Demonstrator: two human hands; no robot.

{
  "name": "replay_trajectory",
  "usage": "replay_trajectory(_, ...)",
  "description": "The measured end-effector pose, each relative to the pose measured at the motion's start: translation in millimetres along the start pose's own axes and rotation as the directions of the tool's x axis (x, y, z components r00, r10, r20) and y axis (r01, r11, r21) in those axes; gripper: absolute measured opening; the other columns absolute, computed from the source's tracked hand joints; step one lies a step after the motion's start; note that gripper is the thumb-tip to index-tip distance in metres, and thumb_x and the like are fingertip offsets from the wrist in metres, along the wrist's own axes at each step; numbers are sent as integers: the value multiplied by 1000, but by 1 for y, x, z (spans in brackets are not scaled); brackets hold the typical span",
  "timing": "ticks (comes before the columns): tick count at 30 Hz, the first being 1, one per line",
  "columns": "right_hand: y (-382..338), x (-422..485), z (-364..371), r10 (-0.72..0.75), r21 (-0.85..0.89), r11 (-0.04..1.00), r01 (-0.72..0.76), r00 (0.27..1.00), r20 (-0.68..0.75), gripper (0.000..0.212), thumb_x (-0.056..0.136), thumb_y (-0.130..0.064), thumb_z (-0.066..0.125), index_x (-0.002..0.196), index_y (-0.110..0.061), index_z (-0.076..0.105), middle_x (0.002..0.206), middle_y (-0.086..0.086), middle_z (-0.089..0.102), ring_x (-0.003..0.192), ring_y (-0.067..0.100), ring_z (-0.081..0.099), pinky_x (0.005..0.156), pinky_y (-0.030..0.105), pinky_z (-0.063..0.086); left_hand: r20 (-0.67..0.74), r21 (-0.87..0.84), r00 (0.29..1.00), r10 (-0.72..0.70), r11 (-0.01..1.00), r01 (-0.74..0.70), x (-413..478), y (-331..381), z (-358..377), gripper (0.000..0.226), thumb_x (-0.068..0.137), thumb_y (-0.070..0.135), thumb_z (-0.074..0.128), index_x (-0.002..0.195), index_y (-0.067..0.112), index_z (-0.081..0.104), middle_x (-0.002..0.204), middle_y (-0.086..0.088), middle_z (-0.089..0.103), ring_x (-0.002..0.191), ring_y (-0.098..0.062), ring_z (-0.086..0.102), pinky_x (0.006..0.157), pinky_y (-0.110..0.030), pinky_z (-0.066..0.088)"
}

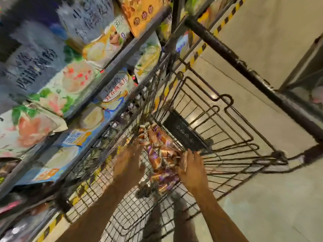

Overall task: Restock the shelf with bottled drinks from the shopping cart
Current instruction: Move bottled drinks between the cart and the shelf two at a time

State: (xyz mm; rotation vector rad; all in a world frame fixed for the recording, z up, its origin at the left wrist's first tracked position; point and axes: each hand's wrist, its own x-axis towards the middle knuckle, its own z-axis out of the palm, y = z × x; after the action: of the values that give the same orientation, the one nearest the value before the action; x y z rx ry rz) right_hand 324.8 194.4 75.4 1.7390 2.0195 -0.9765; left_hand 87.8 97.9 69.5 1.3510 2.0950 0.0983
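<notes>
Several small brown-and-purple bottled drinks lie in a heap in the wire shopping cart. Both my arms reach down into the cart. My left hand is blurred, fingers spread, at the left edge of the heap, holding nothing that I can see. My right hand is on the right side of the heap with its fingers curled around one bottle. The shelf rises on the left, beside the cart.
The shelf's tiers hold large printed food bags and an orange box. A dark metal upright and crossbar run over the cart. Yellow-black tape marks the grey floor along the shelf base.
</notes>
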Motion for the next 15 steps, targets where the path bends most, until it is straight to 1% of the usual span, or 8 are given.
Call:
replay_trajectory(2, 8, 25, 15, 76, 64, 995, -82, 994, 82, 79, 84, -63, 42, 146, -15, 41, 144, 17, 48, 133, 39, 46, 109, 48, 42, 29, 12, 996, -84, 996, 84, 22, -2, 19, 103, 86, 31, 71, 160, 43, 1, 159, -14, 39, 129, -40, 56, 92, -56, 56)
replay_trajectory(3, 10, 36, 20, 141, 120, 980, -158, 980, 138, 73, 85, -56, 50, 144, -12, 46, 142, 20, 49, 131, 42, 48, 109, 50, 43, 54, 17, 989, -140, 990, 139, 33, 0, 24, 98, 86, 32, 72, 160, 40, 7, 157, -12, 43, 128, -39, 57, 93, -53, 56)
replay_trajectory(5, 17, 61, 37, 204, 181, 953, -244, 956, 212, 68, 87, -39, 68, 144, -8, 49, 144, 21, 50, 134, 42, 48, 111, 50, 43, 79, -39, 977, -200, 978, 203, 60, -6, 39, 82, 87, 28, 74, 157, 28, 31, 151, -9, 51, 129, -33, 57, 98, -47, 53)
replay_trajectory(7, 35, 89, 68, 247, 200, 934, -295, 940, 234, 82, 73, -60, 62, 140, -14, 52, 136, 14, 59, 126, 38, 57, 105, 47, 50, 98, -106, 962, -255, 959, 265, 85, -21, 59, 70, 86, 24, 74, 149, 20, 45, 140, -12, 58, 123, -35, 58, 96, -46, 53)
replay_trajectory(9, 78, 123, 131, 302, 214, 909, -357, 920, 249, 90, 61, -72, 52, 134, -19, 56, 126, 7, 66, 117, 33, 63, 99, 45, 55, 132, -161, 936, -326, 925, 344, 109, -30, 73, 66, 88, 36, 67, 147, 19, 44, 135, -12, 58, 114, -34, 60, 88, -46, 55)
replay_trajectory(11, 109, 145, 178, 378, 244, 855, -457, 872, 311, 82, 61, -66, 63, 130, -21, 60, 124, 4, 68, 115, 29, 65, 98, 46, 56, 128, -183, 916, -381, 898, 400, 133, -36, 87, 72, 92, 48, 59, 153, 20, 33, 138, -6, 54, 106, -25, 61, 81, -36, 54)
replay_trajectory(12, 110, 148, 183, 397, 270, 831, -486, 859, 323, 77, 61, -59, 68, 128, -23, 61, 125, 4, 67, 116, 28, 65, 98, 46, 57, 124, -199, 905, -407, 883, 424, 145, -41, 95, 74, 94, 45, 61, 155, 18, 29, 142, -6, 50, 107, -24, 60, 79, -32, 49)
replay_trajectory(15, 77, 141, 157, 416, 339, 800, -494, 865, 281, 67, 75, -43, 70, 136, -22, 52, 133, 5, 61, 123, 29, 61, 102, 49, 54, 127, -232, 867, -482, 835, 498, 174, -58, 115, 77, 92, 38, 69, 154, 11, 31, 148, -28, 44, 123, -41, 58, 77, -38, 49)
